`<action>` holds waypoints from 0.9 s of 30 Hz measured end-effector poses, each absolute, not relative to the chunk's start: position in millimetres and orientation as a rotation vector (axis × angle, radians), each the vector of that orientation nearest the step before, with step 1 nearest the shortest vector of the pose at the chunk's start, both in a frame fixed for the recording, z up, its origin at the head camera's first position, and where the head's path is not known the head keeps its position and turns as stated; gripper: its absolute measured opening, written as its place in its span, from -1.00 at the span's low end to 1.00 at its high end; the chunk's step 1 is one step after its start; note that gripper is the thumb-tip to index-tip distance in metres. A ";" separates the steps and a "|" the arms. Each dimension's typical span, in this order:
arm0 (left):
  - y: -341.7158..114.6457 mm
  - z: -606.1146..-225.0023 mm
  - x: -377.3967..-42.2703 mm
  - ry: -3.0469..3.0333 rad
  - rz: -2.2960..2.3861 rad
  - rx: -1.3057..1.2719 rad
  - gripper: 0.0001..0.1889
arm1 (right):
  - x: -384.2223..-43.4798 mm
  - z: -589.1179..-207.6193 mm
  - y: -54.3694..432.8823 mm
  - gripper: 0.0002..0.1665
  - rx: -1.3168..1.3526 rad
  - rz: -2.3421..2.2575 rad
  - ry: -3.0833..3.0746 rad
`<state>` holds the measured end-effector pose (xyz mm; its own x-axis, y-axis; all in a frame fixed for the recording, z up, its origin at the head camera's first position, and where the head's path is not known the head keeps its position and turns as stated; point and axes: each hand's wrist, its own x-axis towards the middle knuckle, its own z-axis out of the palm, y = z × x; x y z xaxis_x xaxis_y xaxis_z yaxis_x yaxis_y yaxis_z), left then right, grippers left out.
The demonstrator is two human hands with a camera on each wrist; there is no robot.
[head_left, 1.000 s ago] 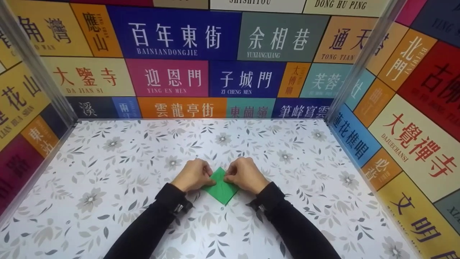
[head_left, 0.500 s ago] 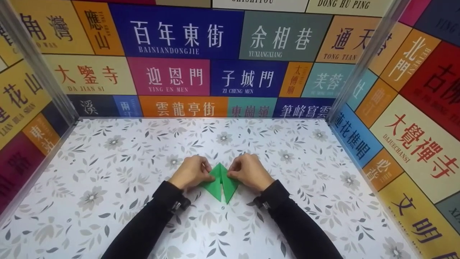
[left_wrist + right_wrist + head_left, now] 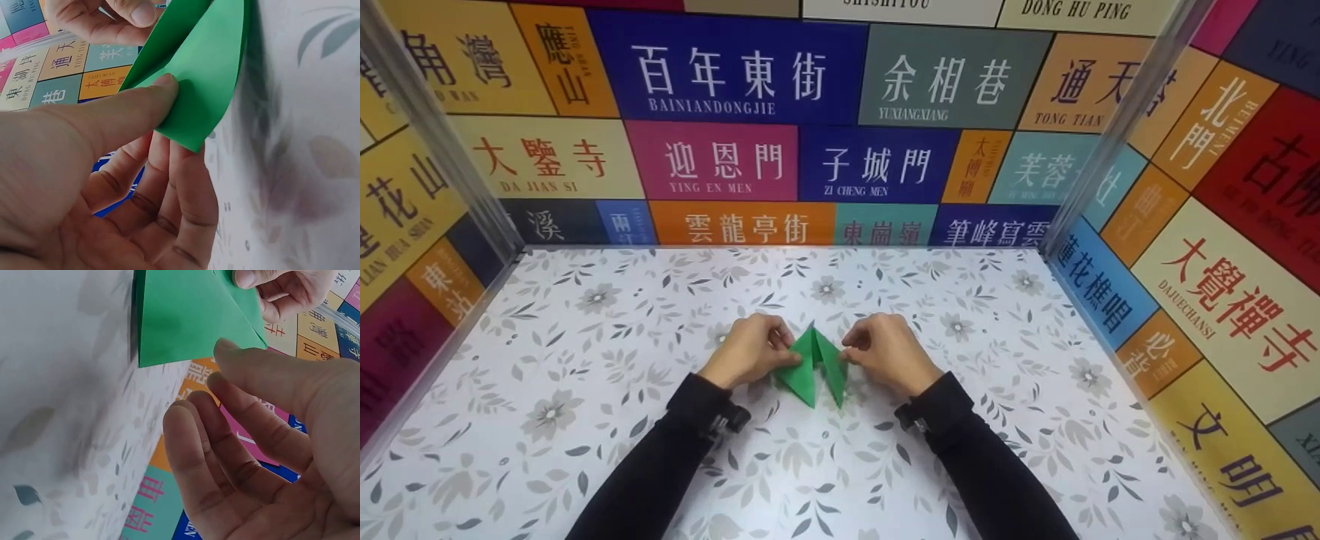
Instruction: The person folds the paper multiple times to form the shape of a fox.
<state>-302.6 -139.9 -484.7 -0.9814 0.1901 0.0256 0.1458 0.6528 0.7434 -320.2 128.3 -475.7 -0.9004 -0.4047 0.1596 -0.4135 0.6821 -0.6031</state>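
A green folded paper (image 3: 801,375), with a peak at the far end and two pointed flaps toward the person, stands slightly spread just over the table. My left hand (image 3: 744,351) pinches its left flap; in the left wrist view the thumb presses on the green paper (image 3: 211,79) with the fingers behind. On the other side, my right hand (image 3: 891,354) is close to the right flap. The right wrist view has the thumb tip right at the lower edge of the paper (image 3: 180,320), while the other fingers curve loosely below, apart from it.
The white table (image 3: 585,465) carries a printed pattern of grey leaves and flowers. Colourful sign panels (image 3: 720,161) wall it in at the back and both sides, with clear corner posts (image 3: 1110,142). Black sleeves and wrist straps cover both forearms.
The paper has gone from a flat-looking diamond to two separated flaps with a widening gap. Both hands have shifted slightly away from the person and apart, and the right fingers have come off the paper.
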 end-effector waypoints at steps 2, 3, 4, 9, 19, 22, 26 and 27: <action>-140.7 -482.6 -303.3 2.811 1.275 0.284 -0.78 | -319.8 -473.4 128.5 -0.82 0.687 1.009 -2.868; -140.9 -481.6 -303.6 2.815 1.283 0.282 -0.78 | -319.7 -472.4 128.6 -0.82 0.686 1.000 -2.866; -141.2 -480.6 -303.7 2.818 1.292 0.282 -0.78 | -319.8 -471.7 128.8 -0.82 0.688 0.993 -2.860; -143.5 -475.1 -303.3 2.827 1.329 0.252 -0.79 | -320.2 -469.1 130.7 -0.79 0.721 0.974 -2.812; -148.2 -467.3 -304.9 2.858 1.358 0.203 -0.81 | -322.3 -467.0 135.7 -0.80 0.771 0.941 -2.741; -149.8 -466.1 -304.9 2.889 1.383 0.245 -0.82 | -322.9 -465.5 136.5 -0.81 0.762 0.933 -2.726; -151.0 -464.5 -304.5 2.932 1.423 0.307 -0.83 | -322.2 -464.2 137.3 -0.83 0.730 0.908 -2.716; -151.1 -463.9 -304.5 2.940 1.433 0.323 -0.84 | -322.0 -464.0 137.6 -0.83 0.722 0.901 -2.716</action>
